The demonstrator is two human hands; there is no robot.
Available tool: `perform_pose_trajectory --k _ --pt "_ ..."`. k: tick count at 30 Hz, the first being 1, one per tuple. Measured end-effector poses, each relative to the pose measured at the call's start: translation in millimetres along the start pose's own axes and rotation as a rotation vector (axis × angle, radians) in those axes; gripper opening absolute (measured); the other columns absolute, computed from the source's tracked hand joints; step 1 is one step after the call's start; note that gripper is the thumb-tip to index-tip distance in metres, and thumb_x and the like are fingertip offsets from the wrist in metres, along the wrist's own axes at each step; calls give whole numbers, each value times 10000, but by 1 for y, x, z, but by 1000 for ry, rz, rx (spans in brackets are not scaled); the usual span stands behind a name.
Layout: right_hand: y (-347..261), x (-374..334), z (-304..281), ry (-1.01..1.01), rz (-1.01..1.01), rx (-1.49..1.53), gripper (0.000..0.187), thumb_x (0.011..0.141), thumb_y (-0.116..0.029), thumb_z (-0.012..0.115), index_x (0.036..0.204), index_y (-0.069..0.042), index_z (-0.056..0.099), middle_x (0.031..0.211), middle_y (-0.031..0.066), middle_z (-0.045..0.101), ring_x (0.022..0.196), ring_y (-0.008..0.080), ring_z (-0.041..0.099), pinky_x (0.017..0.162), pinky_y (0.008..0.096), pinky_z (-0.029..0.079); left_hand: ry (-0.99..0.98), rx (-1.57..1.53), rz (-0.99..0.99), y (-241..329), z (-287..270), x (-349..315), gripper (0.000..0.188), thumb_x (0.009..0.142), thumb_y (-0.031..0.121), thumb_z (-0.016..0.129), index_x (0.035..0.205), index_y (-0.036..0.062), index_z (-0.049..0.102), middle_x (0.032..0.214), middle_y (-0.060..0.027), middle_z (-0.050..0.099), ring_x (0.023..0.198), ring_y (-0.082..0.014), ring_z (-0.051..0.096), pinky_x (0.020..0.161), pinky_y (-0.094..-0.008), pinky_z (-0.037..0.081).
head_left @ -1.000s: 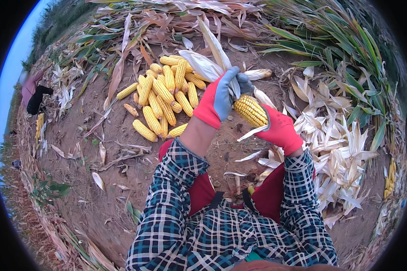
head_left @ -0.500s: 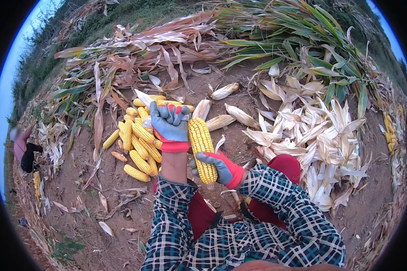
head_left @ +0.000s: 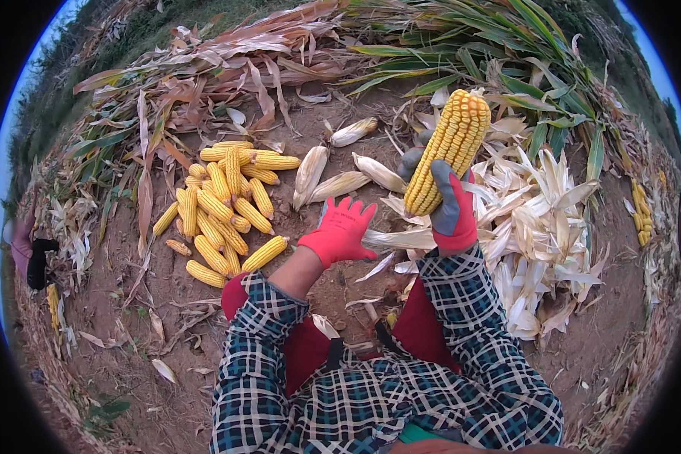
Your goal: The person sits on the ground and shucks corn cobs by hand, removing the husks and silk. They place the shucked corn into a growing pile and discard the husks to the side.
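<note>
My right hand (head_left: 455, 204), in a grey and red glove, is wrapped round the lower part of a husked yellow ear of corn (head_left: 454, 147). The ear is raised and tilted, its thick end up and to the right. My left hand (head_left: 343, 233), in a matching glove, hangs over the soil with its red back up and fingers spread, holding nothing. Just beyond its fingers lies a dry, unhusked ear of corn (head_left: 341, 186). Another unhusked ear (head_left: 380, 172) lies between the two hands, and a third (head_left: 309, 174) is further left.
Husked corn ears are heaped in a pile (head_left: 223, 208) on the left. Loose pale husks (head_left: 533, 219) form a heap on the right. Cut stalks with leaves (head_left: 461, 53) stretch across the far side. Another person (head_left: 32, 253) is at the far left edge.
My right hand has carried the husked ear up and to the right. My left hand, closed near the pile before, has come away from it toward the middle and opened.
</note>
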State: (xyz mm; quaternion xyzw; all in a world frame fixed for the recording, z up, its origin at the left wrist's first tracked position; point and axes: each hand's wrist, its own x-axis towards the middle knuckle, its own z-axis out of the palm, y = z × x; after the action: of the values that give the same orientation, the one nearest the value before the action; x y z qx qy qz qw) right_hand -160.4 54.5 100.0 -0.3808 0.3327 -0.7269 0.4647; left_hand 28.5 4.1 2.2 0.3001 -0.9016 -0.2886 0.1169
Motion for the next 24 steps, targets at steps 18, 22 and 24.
perform_pose_trajectory --k 18,22,24 --pt "92 -11 2 -1 165 -524 307 980 -242 466 1048 7 633 1005 107 660 930 161 604 864 279 444 250 -1723 -581 -13 -5 -27 369 863 358 640 1076 69 557 858 -64 615 682 -173 633 613 -312 536" --pt "89 6 -16 15 311 -113 386 989 -298 425 1041 35 615 1039 154 652 1005 233 619 960 343 446 549 -1566 -929 -89 12 -44 301 842 338 665 1043 128 582 812 -62 590 627 -201 614 533 -339 531" --pt "89 2 -8 -57 369 26 383 990 -299 429 1073 35 596 1051 151 646 1003 233 620 964 347 447 680 -1506 -983 -133 3 -51 287 836 306 672 1052 135 593 838 -69 594 636 -200 611 534 -327 530"
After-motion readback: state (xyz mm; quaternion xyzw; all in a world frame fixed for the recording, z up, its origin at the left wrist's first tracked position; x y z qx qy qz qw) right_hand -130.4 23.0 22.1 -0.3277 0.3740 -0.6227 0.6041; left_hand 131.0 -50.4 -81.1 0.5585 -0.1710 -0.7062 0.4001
